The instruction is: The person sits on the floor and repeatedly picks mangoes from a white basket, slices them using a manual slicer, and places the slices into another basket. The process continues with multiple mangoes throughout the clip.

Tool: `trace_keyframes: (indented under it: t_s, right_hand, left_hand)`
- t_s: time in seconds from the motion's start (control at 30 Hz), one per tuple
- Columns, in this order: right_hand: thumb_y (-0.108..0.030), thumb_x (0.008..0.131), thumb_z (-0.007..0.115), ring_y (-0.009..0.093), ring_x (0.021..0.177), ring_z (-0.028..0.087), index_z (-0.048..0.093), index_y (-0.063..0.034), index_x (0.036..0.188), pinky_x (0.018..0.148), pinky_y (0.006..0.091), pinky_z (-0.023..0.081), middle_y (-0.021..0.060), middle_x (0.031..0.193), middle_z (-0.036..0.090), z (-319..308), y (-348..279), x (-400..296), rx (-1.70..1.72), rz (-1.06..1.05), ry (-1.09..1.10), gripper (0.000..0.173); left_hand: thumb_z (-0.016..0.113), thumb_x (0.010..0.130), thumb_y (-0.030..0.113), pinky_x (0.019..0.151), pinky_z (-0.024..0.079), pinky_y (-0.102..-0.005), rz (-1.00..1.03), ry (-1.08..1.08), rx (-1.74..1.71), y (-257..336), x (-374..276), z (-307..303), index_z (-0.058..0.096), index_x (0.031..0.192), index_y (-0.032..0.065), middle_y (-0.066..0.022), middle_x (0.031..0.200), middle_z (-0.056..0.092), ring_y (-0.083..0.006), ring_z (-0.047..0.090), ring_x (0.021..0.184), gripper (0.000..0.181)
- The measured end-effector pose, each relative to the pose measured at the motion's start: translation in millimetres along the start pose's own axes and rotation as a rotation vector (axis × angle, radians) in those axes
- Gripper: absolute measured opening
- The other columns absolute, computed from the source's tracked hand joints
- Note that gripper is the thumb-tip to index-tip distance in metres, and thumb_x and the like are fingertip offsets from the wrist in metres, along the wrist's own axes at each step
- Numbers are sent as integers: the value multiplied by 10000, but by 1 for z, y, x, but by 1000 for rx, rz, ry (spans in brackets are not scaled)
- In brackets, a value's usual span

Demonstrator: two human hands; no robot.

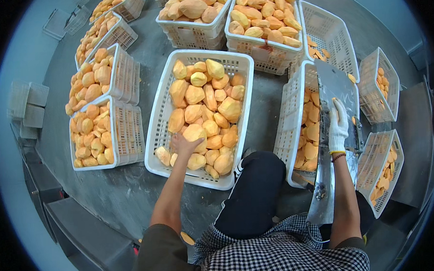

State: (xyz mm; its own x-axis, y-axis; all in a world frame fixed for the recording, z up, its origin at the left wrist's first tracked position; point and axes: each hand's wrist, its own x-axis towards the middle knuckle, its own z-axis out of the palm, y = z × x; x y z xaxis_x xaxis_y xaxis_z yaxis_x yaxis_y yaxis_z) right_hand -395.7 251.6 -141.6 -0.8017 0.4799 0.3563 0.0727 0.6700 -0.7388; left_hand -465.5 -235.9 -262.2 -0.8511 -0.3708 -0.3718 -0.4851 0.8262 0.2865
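Observation:
In front of me stands a white plastic crate [152, 138] of peeled sweet potatoes [193, 114]. My bare left hand [183, 143] reaches in near its front left and grasps a large, pale orange sweet potato [195, 133]. On the right, my right hand [338, 126] wears a white knitted glove and lies on a sloping metal slicing board [330, 76], fingers stretched along it. A small orange bit shows at the fingertips; whether they hold it is unclear. Beneath the board, a white crate [288, 114] contains orange slices [308, 131].
More crates of peeled sweet potatoes stand at the left [128, 134] and the far side [264, 51]. Crates with slices [382, 103] flank the board's right. Dark grey bins [90, 228] line the lower left. One slice [187, 238] lies on the floor near my left elbow.

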Motion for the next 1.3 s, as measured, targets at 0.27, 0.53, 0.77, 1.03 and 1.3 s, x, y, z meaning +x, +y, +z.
trace_keyframes:
  t_s: [0.27,0.53,0.77,1.03,1.3]
  right_hand:
    - [-208,1007,400,240,1228,508,519,24,1297,1084,362,358,158,1312,537,-9,-106,3,420,116,-154,390]
    - [-115,897,546,226,1295,438,508,-30,1330,1101,346,322,123,1360,505,27,-158,5,590,44,-541,443]
    - [-498,886,571,241,1370,335,381,-22,1419,1111,367,281,140,1465,382,9,-196,13,438,-62,-826,739]
    - [-438,961,469,263,1093,610,508,-62,1296,937,407,501,137,1261,580,-109,-132,-50,1615,783,-106,505]
    - [-452,983,418,222,1302,434,424,-55,1383,1086,376,354,126,1395,459,-186,-142,-101,997,399,-23,563]
  left_hand:
    - [812,703,358,909,504,-441,62,-281,-646,-69,54,19,378,1380,23,-179,1221,579,-366,582,1088,872]
    - [661,825,473,1038,372,-576,0,-1143,-1572,7,-4,-40,273,1463,97,-174,1387,460,-346,459,1275,836]
    - [626,867,469,952,495,-396,602,-1418,-1156,179,-104,-124,377,1404,58,-131,1309,529,-225,548,1181,720]
    - [392,991,468,924,439,-320,566,-1291,-1032,280,-255,-70,440,1350,102,-53,1209,569,-179,542,1092,515]
    - [645,871,408,1097,335,-401,419,-1474,-1501,244,-370,-38,195,1469,123,-86,1438,361,-240,343,1350,802]
